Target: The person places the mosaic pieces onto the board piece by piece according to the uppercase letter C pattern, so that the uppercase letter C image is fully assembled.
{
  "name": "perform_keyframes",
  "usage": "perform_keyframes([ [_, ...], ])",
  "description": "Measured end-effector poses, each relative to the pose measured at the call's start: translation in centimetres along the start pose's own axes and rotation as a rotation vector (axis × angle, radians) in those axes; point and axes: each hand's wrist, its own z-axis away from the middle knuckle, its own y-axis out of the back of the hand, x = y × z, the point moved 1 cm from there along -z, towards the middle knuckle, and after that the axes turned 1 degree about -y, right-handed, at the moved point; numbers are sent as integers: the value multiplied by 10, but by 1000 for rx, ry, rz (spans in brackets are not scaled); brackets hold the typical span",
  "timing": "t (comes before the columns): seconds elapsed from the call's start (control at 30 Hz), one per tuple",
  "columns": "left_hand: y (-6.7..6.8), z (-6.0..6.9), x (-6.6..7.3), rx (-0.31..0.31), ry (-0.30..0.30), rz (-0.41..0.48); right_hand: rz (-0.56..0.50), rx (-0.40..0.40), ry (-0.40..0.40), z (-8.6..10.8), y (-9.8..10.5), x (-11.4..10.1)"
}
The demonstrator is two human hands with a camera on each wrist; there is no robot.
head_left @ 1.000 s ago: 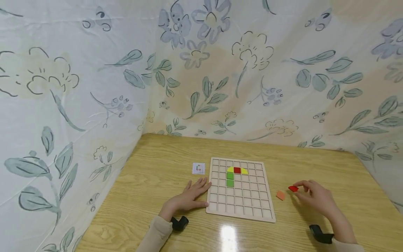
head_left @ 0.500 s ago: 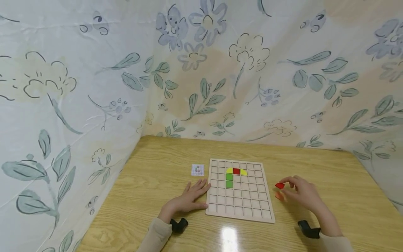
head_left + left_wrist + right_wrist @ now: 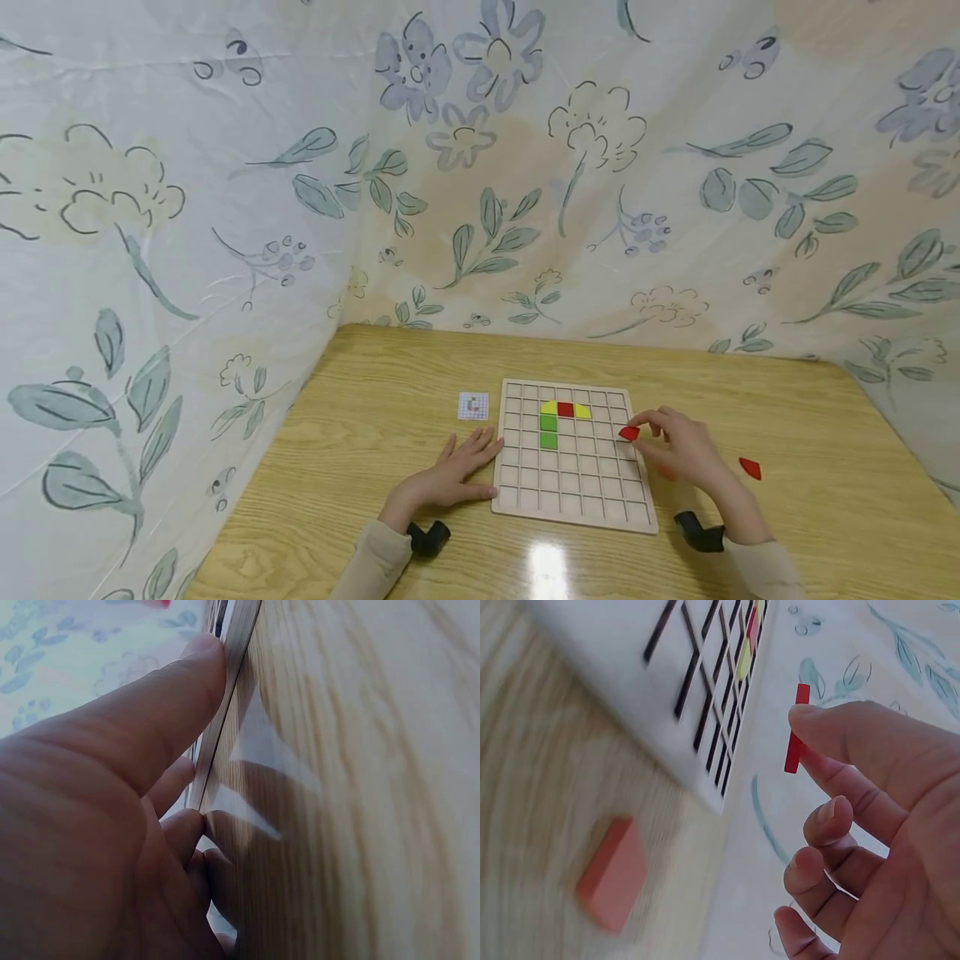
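A pale wooden grid board (image 3: pixel 558 505) lies on the table. In its upper part sit a red square tile (image 3: pixel 566 409), two yellow curved tiles (image 3: pixel 582 412) and two green square tiles (image 3: pixel 549 440). My right hand (image 3: pixel 684 448) pinches a red rounded tile (image 3: pixel 628 433) between thumb and index finger, above the board's right edge. The right wrist view shows that red tile (image 3: pixel 798 729) edge-on, clear of the board. Spread over the table, my left hand (image 3: pixel 448 477) touches the board's left edge with its fingertips and thumb.
An orange tile (image 3: pixel 615 876) lies on the table beside the board, mostly hidden by my right hand in the head view. Farther right rests another red rounded tile (image 3: pixel 750 467). A small printed pattern card (image 3: pixel 473 406) lies left of the board. Floral cloth (image 3: pixel 480 208) encloses the table.
My right hand has moved left with the red tile, from beyond the orange tile to the board's right edge. Another red tile has come into sight behind it. My left hand stays put.
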Motion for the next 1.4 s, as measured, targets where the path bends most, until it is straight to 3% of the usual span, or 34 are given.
perform_keyframes([
  [0.8, -1, -1, -5, 2, 2, -4, -60, -73, 33, -25, -27, -34],
  [1.03, -1, 0, -4, 1, 3, 6, -75, -48, 82, -29, -36, -41],
  [1.4, 0, 1, -1, -1, 2, 10, -92, -68, 93, -33, -45, -53],
])
